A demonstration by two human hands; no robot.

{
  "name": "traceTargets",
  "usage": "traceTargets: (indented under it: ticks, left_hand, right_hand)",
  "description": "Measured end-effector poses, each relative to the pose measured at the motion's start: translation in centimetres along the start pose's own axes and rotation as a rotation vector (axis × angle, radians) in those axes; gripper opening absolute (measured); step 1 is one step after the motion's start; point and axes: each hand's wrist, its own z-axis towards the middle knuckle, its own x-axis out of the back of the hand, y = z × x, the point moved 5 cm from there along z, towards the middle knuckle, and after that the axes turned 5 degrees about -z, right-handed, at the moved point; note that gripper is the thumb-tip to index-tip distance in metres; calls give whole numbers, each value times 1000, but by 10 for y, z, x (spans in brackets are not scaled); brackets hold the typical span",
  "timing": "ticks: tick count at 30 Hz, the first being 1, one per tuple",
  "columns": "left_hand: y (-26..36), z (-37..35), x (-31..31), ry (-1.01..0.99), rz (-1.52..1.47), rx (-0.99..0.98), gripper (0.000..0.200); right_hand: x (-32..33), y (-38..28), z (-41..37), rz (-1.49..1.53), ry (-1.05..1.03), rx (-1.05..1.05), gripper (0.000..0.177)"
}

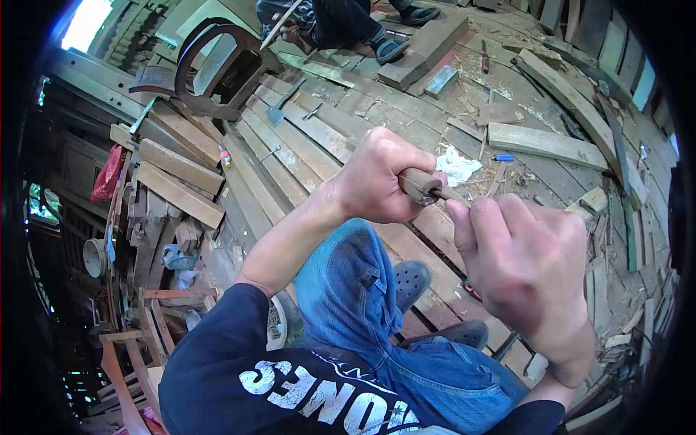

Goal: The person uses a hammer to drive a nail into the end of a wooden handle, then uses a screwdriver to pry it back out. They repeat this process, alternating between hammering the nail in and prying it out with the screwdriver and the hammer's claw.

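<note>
My left hand (pixel 384 174) is closed in a fist around a short, rounded wooden piece (pixel 417 183), whose rough end with a dark hole pokes out toward my right hand. Between thumb and fingers, my right hand (pixel 525 264) pinches a thin rod (pixel 451 194). The rod's tip sits right at the hole in the wood. Most of the rod is hidden inside my right hand. Both hands are raised in front of my bent knee (pixel 337 268). Past the wooden piece, a crumpled white cloth or paper (pixel 458 167) lies on the floor.
A blue lighter (pixel 502 157) and a thick wooden beam (pixel 547 145) lie beyond my hands. A flat-bladed tool (pixel 283 105) rests on the planks. At the back sits another person (pixel 341 25) beside a curved wooden frame (pixel 217 72). Stacked boards (pixel 181 192) line the left.
</note>
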Motion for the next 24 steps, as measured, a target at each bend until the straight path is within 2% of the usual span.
traceTargets:
  ticks: [2,4,8,10,11,12,13,14,15,17,19,21,22,24]
  left_hand:
    - [-4,-3,-2,-7,67,-11,30]
    - [-11,-5,-6,-52,131,38,20]
    - [-20,-8,-7,-203,145,165,13]
    - [-29,-13,-16,-402,-3,317,13]
    - [-31,-12,-14,-401,-11,319,13]
    - [-33,-14,-18,-509,-96,311,13]
    - [-34,-15,-22,-618,-179,299,14]
    - [-37,-13,-22,-620,-182,298,14]
    - [-41,-14,-26,-679,-272,357,15]
    - [-43,-16,-31,-732,-364,422,16]
    - [-49,-19,-37,-793,-419,542,22]
    - [-47,-18,-40,-803,-480,514,24]
    - [-45,-19,-43,-856,-542,569,26]
    - [-47,-23,-50,-910,-610,624,28]
  right_hand:
    - [-5,-2,-1,-62,-28,10,29]
    - [-14,-8,0,-249,-67,120,21]
    - [-37,-3,-5,-182,-159,164,11]
    - [-34,-1,-3,-147,-202,211,11]
    - [-35,-1,-2,-111,-236,262,10]
    - [-36,1,-3,-108,-243,263,10]
    - [-37,2,-3,-88,-238,273,21]
    - [-38,5,-3,-69,-230,282,32]
    - [-40,9,-1,-67,-232,280,32]
    - [-37,13,3,24,-169,370,13]
    - [-47,22,-3,24,-118,346,16]
    - [-50,29,-7,132,-26,336,32]
    - [-49,30,-6,135,-30,336,32]
    - [-45,35,-5,197,-55,345,19]
